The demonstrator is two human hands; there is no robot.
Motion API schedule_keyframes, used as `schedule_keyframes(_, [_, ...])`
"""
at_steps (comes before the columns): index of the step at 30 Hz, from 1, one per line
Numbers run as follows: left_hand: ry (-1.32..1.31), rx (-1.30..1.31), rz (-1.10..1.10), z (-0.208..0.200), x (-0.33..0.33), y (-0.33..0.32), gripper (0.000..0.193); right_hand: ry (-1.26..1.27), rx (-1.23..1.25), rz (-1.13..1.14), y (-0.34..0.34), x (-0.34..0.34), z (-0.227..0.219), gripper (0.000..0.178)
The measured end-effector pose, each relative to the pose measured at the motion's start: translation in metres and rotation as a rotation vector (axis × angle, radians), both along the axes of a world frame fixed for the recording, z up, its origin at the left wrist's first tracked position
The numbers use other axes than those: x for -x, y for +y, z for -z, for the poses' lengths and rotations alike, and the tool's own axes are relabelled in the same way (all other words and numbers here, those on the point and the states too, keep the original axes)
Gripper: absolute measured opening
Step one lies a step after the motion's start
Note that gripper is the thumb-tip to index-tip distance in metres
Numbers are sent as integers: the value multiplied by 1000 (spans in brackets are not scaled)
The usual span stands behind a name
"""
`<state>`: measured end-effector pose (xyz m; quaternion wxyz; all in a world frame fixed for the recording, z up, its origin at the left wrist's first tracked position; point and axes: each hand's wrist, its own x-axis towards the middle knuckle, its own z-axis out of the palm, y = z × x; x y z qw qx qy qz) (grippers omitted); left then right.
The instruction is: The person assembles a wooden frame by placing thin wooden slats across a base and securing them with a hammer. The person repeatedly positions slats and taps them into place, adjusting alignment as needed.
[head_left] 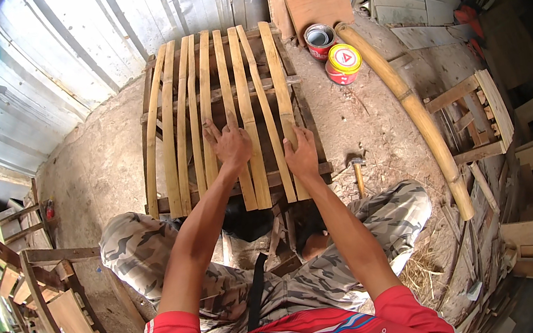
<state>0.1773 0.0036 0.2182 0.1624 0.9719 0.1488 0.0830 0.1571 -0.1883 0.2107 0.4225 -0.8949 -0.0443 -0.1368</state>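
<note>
Several long, pale bamboo slats [245,102] lie side by side, running away from me across a low wooden frame [296,78]. My left hand [232,145] rests over the middle slats with its fingers stretched out and apart. Farther right, my right hand [302,155] is closed on the rightmost bamboo slat [278,78], thumb at its left side and fingers at its right. The gaps between the slats are uneven, and the crosspieces of the frame show beneath them.
A hammer [359,177] stands or lies near my right knee. Two paint cans, one open [319,40] and one yellow-lidded [344,64], sit beside a thick bamboo pole [404,96]. A metal sheet wall [66,51] rises at the back left; wooden frames [65,317] crowd the left side.
</note>
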Motion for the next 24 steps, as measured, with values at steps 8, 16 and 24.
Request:
schedule_keyframes(8, [-22, -27, -37, 10, -5, 3, 60, -2, -16, -16, 1, 0, -1, 46])
schedule_keyframes(16, [-31, -19, -34, 6, -3, -3, 60, -157, 351, -23, 3, 11, -22, 45])
schedule_keyframes(24, [-100, -6, -39, 9, -4, 5, 60, 327, 211, -375, 38, 44, -48, 46])
